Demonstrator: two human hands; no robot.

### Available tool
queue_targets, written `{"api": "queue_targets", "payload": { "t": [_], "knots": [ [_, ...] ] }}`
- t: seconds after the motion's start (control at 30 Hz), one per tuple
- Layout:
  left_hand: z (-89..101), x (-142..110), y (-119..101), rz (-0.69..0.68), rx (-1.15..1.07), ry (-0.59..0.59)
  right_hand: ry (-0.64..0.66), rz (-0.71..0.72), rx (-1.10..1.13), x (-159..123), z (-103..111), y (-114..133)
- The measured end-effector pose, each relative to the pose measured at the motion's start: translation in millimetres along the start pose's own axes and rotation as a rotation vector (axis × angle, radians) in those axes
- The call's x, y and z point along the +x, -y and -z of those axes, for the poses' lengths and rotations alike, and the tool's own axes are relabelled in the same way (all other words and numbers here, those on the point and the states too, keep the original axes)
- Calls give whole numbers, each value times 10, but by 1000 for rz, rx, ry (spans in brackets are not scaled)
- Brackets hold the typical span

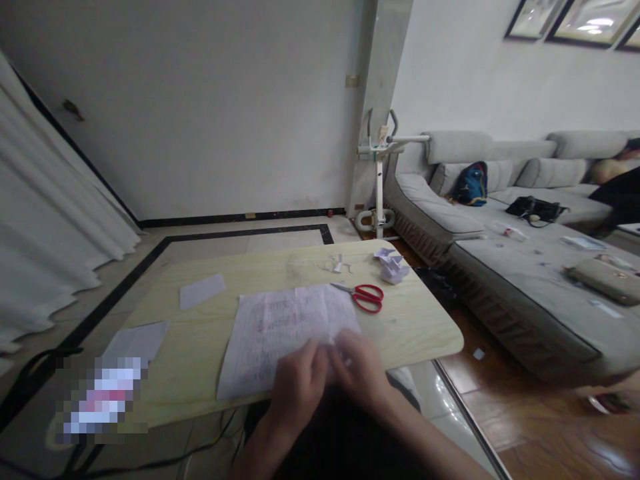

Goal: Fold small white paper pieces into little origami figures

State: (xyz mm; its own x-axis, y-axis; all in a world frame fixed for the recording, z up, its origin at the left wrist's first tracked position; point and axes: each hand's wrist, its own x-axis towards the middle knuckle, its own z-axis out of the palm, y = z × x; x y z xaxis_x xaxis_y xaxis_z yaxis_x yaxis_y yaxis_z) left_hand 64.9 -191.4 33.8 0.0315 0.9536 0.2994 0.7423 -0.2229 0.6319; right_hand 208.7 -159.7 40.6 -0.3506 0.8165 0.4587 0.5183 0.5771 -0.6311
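My left hand (297,387) and my right hand (359,365) meet at the near edge of a light wooden table (425,333). Both have their fingers curled and pinched together on a small white piece of paper (334,347) between them. Just beyond the hands lies a large creased sheet of paper (280,333) with faint writing on it. Red-handled scissors (364,296) lie on the table to the right of that sheet, beyond my right hand.
Loose paper sheets (202,291) (136,341) lie on the left of the table. Folded paper bits (393,267) and small scraps (338,265) sit at its far right. A grey sofa (500,280) with bags stands to the right. An exercise machine (380,193) is beyond. Cables run under the table.
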Motion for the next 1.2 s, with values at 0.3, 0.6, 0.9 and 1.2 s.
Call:
{"api": "queue_targets", "payload": {
  "t": [0.3, 0.6, 0.9, 1.2],
  "knots": [
    [19, -13, -22, 66, -195, 2, -57, 40, 74, -5, -9, 30],
    [37, -36, -84, 196, -512, -43, -102, -96, 232, -31, -32, 88],
    [43, -29, -105, 278, -624, -70, -112, -200, 346, -41, -46, 115],
    [69, -5, -88, 222, -699, -1, -123, -124, 297, -50, -27, 72]
  ]
}}
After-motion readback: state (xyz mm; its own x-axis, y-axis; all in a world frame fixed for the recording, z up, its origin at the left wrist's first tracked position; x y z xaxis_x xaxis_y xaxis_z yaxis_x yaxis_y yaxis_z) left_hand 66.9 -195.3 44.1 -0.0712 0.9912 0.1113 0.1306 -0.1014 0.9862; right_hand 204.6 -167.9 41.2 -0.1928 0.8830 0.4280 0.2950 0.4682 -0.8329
